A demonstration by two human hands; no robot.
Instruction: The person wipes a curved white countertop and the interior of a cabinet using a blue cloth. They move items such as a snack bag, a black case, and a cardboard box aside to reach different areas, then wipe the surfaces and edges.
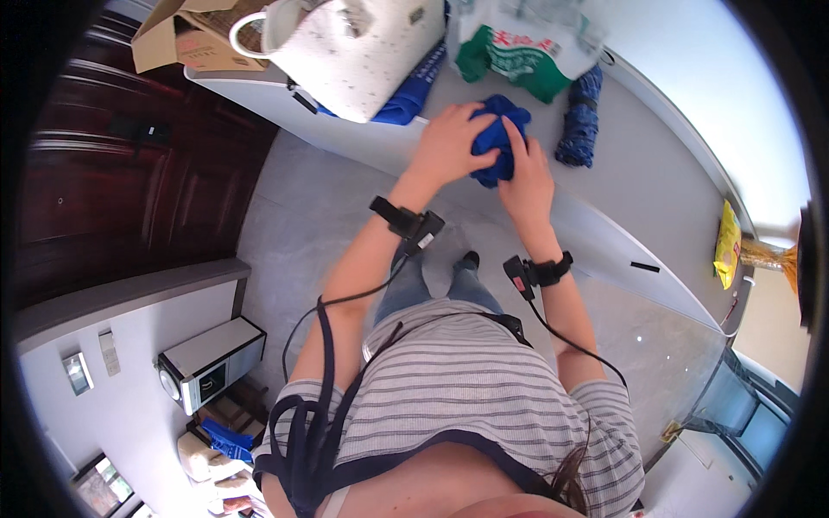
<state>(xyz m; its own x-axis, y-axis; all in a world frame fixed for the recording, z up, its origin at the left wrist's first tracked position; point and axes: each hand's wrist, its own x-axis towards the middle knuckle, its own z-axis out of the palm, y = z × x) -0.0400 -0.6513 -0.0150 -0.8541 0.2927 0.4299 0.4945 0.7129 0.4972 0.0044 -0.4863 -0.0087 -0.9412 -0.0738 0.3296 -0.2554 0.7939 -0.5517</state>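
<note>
A bunched blue cloth (pixel 495 139) is between my two hands, at the front edge of the grey cabinet top (pixel 647 175). My left hand (pixel 451 142) grips it from the left, thumb and fingers spread over it. My right hand (pixel 530 169) holds its right side, with one finger reaching over the top. What lies inside or under the folds is hidden. To the right, a rolled dark blue patterned bundle (pixel 579 120) with a dark band lies on the cabinet top. Each of my wrists wears a black strap with a small cabled device.
Behind my hands stand a white speckled bag (pixel 363 58) on blue fabric (pixel 411 97) and a green and white plastic bag (pixel 518 55). An open cardboard box (pixel 214 48) sits at the far left, a yellow snack packet (pixel 728 246) at the right. A dark red door (pixel 142 168) is at left.
</note>
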